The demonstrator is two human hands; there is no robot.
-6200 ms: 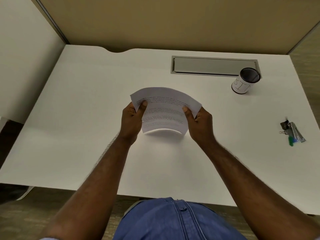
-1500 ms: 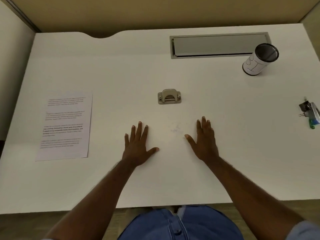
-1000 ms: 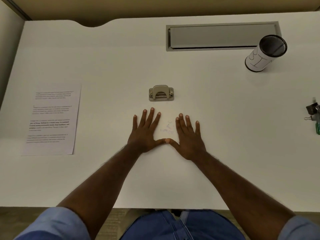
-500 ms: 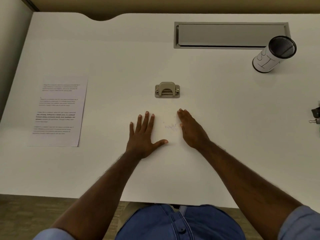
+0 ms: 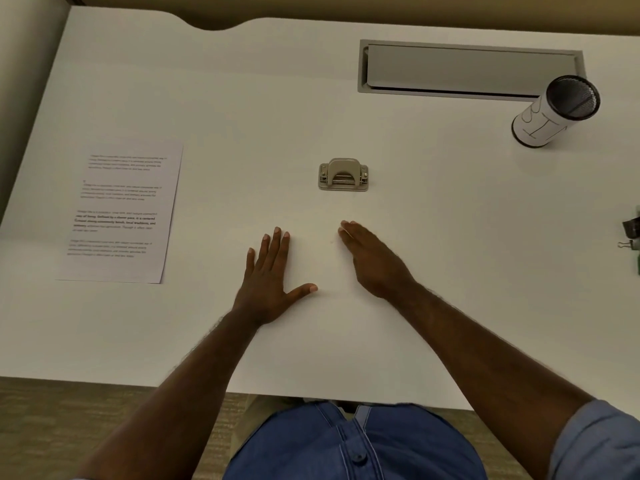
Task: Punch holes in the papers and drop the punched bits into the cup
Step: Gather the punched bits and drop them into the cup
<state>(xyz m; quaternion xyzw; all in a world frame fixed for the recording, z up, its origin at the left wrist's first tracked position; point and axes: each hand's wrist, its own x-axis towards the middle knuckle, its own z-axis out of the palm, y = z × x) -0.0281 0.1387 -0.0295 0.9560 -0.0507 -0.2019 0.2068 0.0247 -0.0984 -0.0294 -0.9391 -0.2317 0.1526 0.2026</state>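
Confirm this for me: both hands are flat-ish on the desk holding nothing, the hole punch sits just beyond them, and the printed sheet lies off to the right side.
One thing is wrong: the head view shows the printed sheet on the left side of the desk, not the right. The rest stands: left hand and right hand hold nothing, with the hole punch just beyond them.

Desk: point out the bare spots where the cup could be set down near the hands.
Bare desk lies right of the right hand, short of the clips. More lies between the paper and the punch, and along the near edge left of the left hand. Avoid the narrow gap between the hands.
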